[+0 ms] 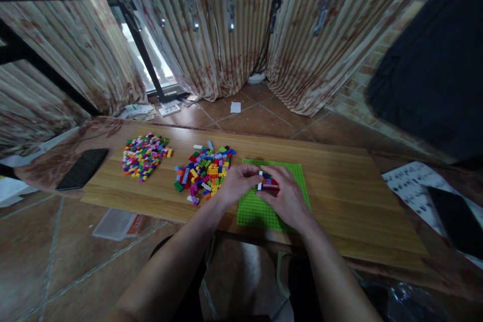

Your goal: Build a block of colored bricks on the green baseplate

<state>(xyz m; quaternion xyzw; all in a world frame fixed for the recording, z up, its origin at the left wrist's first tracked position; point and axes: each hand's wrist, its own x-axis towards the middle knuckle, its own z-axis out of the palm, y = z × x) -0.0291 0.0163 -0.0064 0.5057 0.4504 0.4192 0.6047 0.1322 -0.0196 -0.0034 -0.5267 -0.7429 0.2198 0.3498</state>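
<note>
On the wooden board lies a green studded baseplate [256, 211], with both of my hands over its upper half. A small build of toy bricks [269, 187] in red, blue and white sits between them. My right hand [286, 193] is curled around the build's right side, thumb and fingers on it. From the left, my left hand [240, 182] pinches at a white brick [260, 176] on the build's left end. Whether the build touches the baseplate is hidden by my fingers.
A pile of larger loose bricks [206, 171] lies left of the baseplate, and a pile of small pieces [145, 157] farther left. A black phone-like slab [82, 168] rests at the far left. At right are a printed sheet [405, 188] and a dark flat device [456, 219].
</note>
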